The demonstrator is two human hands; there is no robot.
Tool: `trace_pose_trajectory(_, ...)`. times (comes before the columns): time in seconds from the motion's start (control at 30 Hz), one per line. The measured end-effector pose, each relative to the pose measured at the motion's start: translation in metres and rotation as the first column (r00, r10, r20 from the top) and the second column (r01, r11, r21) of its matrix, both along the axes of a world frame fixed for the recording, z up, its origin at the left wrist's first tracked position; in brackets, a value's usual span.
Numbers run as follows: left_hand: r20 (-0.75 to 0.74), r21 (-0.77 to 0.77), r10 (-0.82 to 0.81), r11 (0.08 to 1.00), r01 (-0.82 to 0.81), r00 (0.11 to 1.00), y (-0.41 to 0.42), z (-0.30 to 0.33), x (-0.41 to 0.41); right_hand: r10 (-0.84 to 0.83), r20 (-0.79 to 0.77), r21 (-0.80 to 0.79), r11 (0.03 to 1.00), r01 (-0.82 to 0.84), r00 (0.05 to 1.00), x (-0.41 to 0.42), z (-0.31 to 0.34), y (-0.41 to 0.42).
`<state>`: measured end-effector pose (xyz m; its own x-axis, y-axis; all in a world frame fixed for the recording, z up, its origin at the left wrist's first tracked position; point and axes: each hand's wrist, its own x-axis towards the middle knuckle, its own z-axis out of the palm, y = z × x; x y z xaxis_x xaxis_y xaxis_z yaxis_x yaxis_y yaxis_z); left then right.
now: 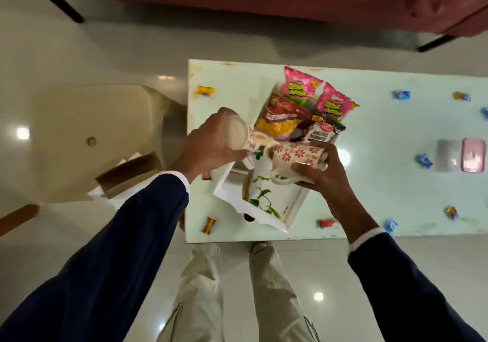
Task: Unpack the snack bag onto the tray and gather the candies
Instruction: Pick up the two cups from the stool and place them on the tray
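- The person is standing over a pale table (396, 135), holding one ceramic mug in each hand above a white tray (295, 207) that is sitting near the table's left end.
- The left hand (208, 143) is curling round a cream mug (237, 135), tipped so its base is facing the camera; the fingers are wrapping the body, not the handle.
- The right hand (324, 172) is gripping a floral mug (298, 157) lying on its side, thumb across the wall, the handle pointing down toward the tray.
- The mugs are looking glazed, stiff and breakable, so they are likely calling for a full wrap round the body or a hooked handle, and a gentle set-down clear of each other.
- The snack packets are looking light, crinkly and slippery; a pinch at a sealed edge is probably serving best.
- Counted on the tray's far part: two pink packets (301, 85), one red-and-yellow packet (282, 120) and one dark salted-peanuts packet (320, 133), making four.
- A white bag with a leaf print (264, 204) is lying open across the tray's near part.
- The wrapped candies (204, 91) are lying scattered on the table, well apart; about eleven are showing, though one by the left wrist is partly hidden.
- They are small and light, so a fingertip pinch or a sweep of the palm is probably suiting them.
- A pink case (474, 158) is lying near the table's right end.
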<state>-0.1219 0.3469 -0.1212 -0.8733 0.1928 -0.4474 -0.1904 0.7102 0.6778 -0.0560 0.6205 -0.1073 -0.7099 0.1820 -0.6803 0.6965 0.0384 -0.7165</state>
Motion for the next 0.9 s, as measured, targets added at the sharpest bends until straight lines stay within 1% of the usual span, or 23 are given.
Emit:
trace_pose_trajectory(0.03, 0.014, -0.039, -0.037, 0.999, 0.038, 0.999, 0.017, -0.003, 0.002, 0.076, 0.005, 0.096, 0.992, -0.076, 0.997, 0.006, -0.004, 0.011)
trace_pose_trajectory(0.07, 0.029, -0.076, -0.066, 0.995, 0.068, 0.997, 0.031, -0.007, 0.005, 0.166, 0.018, 0.204, 0.965, -0.166, 0.986, 0.010, -0.010, 0.021)
trace_pose_trajectory(0.1, 0.041, -0.103, -0.085, 0.991, 0.089, 0.996, 0.042, -0.011, 0.008, 0.256, 0.046, 0.300, 0.918, -0.258, 0.966, 0.012, -0.017, 0.025)
trace_pose_trajectory(0.13, 0.051, -0.123, -0.110, 0.986, 0.116, 0.993, 0.054, -0.016, 0.010, 0.320, 0.077, 0.359, 0.874, -0.326, 0.944, 0.015, -0.023, 0.031)
trace_pose_trajectory(0.2, 0.071, -0.159, -0.166, 0.972, 0.176, 0.983, 0.072, -0.025, 0.012, 0.390, 0.103, 0.393, 0.829, -0.398, 0.915, 0.016, -0.032, 0.036)
trace_pose_trajectory(0.27, 0.094, -0.213, -0.242, 0.943, 0.257, 0.966, 0.082, -0.031, 0.011, 0.419, 0.103, 0.424, 0.802, -0.421, 0.902, 0.015, -0.041, 0.034)
trace_pose_trajectory(0.37, 0.121, -0.299, -0.362, 0.875, 0.381, 0.925, 0.093, -0.036, 0.004, 0.454, 0.112, 0.498, 0.744, -0.445, 0.884, 0.009, -0.049, 0.030)
trace_pose_trajectory(0.5, 0.100, -0.393, -0.511, 0.768, 0.506, 0.854, 0.103, -0.037, -0.007, 0.520, 0.174, 0.583, 0.630, -0.513, 0.836, 0.003, -0.052, 0.024)
trace_pose_trajectory(0.6, 0.076, -0.435, -0.549, 0.733, 0.523, 0.832, 0.110, -0.040, -0.015, 0.554, 0.213, 0.627, 0.555, -0.548, 0.805, -0.002, -0.052, 0.020)
trace_pose_trajectory(0.73, 0.040, -0.428, -0.531, 0.756, 0.495, 0.846, 0.116, -0.048, -0.019, 0.572, 0.266, 0.682, 0.457, -0.571, 0.776, -0.009, -0.049, 0.019)
trace_pose_trajectory(0.83, 0.013, -0.414, -0.513, 0.779, 0.471, 0.858, 0.114, -0.058, -0.012, 0.582, 0.292, 0.701, 0.409, -0.584, 0.759, -0.012, -0.048, 0.020)
trace_pose_trajectory(0.9, 0.003, -0.385, -0.477, 0.810, 0.442, 0.879, 0.112, -0.063, -0.008, 0.594, 0.301, 0.708, 0.386, -0.592, 0.746, -0.012, -0.047, 0.021)
